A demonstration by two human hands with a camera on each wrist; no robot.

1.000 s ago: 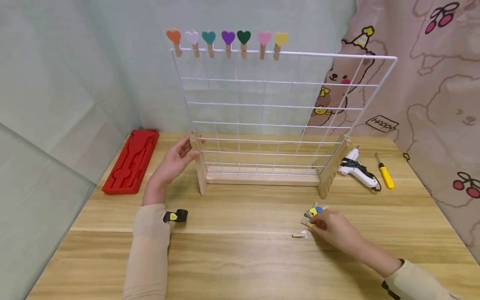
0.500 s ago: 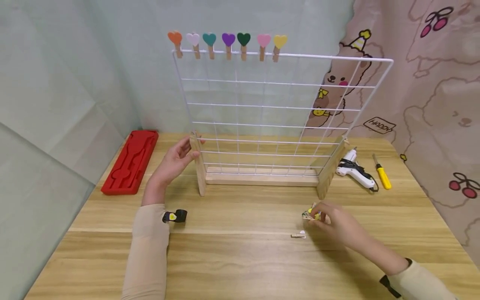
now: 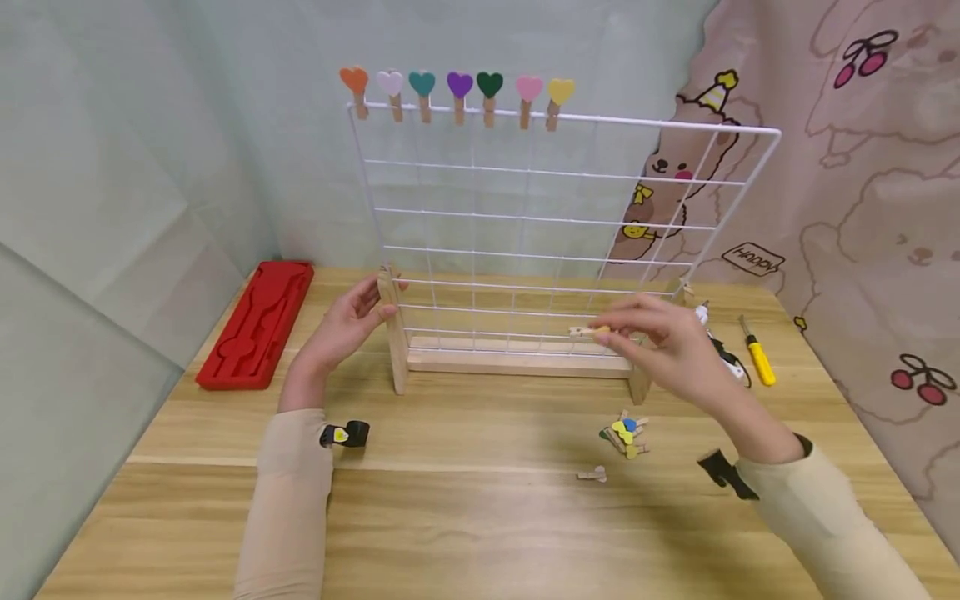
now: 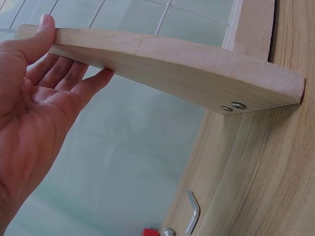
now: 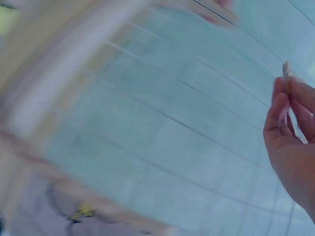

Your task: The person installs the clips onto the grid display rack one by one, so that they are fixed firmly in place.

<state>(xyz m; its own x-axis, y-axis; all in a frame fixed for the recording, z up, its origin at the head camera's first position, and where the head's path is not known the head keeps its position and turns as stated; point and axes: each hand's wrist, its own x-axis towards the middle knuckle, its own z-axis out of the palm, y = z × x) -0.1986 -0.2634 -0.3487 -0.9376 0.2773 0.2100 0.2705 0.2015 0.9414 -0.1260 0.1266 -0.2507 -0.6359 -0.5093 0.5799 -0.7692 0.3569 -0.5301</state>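
My left hand (image 3: 343,327) grips the left wooden upright (image 3: 395,354) of a stand, thumb on one face and fingers on the other, as the left wrist view also shows. My right hand (image 3: 671,342) pinches a small wooden clothespin (image 3: 581,332), raised in front of the lower part of the white wire grid (image 3: 570,172). Heart-topped clothespins of several colours, among them a purple one (image 3: 460,87), are clipped in a row on the grid's top wire. A small heap of heart clothespins (image 3: 621,433) lies on the table, with a pale-hearted clothespin (image 3: 592,474) apart from it.
A red moulded tray (image 3: 255,329) lies at the far left. Behind my right hand are a partly hidden glue gun (image 3: 731,365) and a yellow-handled screwdriver (image 3: 761,360). In the left wrist view, a hex key (image 4: 193,212) lies on the table (image 3: 480,517).
My right hand has picked a clothespin out of the heap and lifted it up and away toward the grid. The left hand stays on the upright. The head view has shifted slightly.
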